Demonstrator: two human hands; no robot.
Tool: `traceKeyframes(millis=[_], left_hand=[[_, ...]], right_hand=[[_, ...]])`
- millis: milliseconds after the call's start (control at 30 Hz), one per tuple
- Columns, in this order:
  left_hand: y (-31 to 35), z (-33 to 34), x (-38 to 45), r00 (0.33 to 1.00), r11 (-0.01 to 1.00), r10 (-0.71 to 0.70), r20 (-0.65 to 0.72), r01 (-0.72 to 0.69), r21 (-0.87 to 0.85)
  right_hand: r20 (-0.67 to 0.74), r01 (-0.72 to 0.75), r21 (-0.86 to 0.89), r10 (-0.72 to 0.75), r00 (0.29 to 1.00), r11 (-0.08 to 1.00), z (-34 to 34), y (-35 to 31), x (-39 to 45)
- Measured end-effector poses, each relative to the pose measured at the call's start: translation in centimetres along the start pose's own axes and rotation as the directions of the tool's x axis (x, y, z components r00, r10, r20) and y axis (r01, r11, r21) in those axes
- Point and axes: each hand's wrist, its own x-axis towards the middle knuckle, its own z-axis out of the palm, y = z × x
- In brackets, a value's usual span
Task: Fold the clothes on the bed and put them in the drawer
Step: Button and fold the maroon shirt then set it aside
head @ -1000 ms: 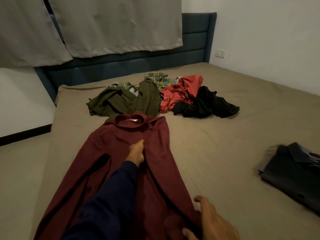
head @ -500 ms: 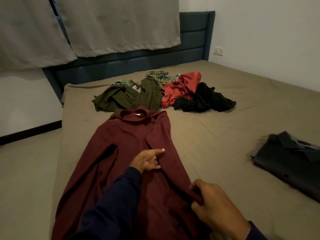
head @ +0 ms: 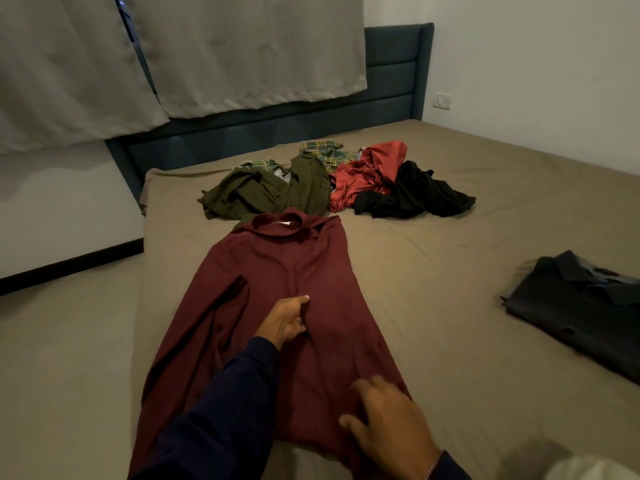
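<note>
On bed [head: 433, 289] centre: maroon shirt [head: 277, 289] flat, collar at 12, left hand [head: 284, 320] pinching its middle, right hand [head: 388, 420] spread flat on hem at 5, likely pinning cloth for folding.
</note>
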Motion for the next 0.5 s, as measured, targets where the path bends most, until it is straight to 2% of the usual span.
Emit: traceKeyframes(millis=[100, 133, 200, 267, 333, 500], left_hand=[[-1.3, -0.8, -0.1, 0.999, 0.996, -0.032, 0.043, 0.029, 0.082], [-1.6, -0.8, -0.4, 0.997, 0.991, -0.053, 0.061, 0.045, 0.124], [-1.8, -0.8, -1.1, 0.992, 0.972, -0.096, 0.088, 0.074, 0.222], [-2.1, -0.7, -1.7, 0.984, 0.942, -0.146, 0.103, 0.107, 0.317], [-2.1, -0.5, -2.4, 0.973, 0.901, -0.192, 0.126, 0.124, 0.416], [-2.6, -0.4, -4.8, 0.949, 0.824, -0.261, 0.175, 0.124, 0.553]], right_hand=[[-0.249, -0.04, -0.01, 0.036, 0.968, 0.999, 1.1, 3.6, 1.6], [-0.243, -0.056, 0.019, 0.059, 0.968, 0.998, 1.2, 4.4, 1.9], [-0.146, -0.081, 0.091, 0.093, 0.985, 0.993, 1.4, 5.4, 2.2], [-0.089, -0.085, 0.088, 0.093, 0.992, 0.992, 2.0, 5.5, 1.7], [-0.091, -0.089, 0.097, 0.097, 0.991, 0.991, 2.8, 5.4, 1.2], [-0.133, -0.072, 0.273, 0.112, 0.985, 0.959, 3.5, 6.3, 0.7]])
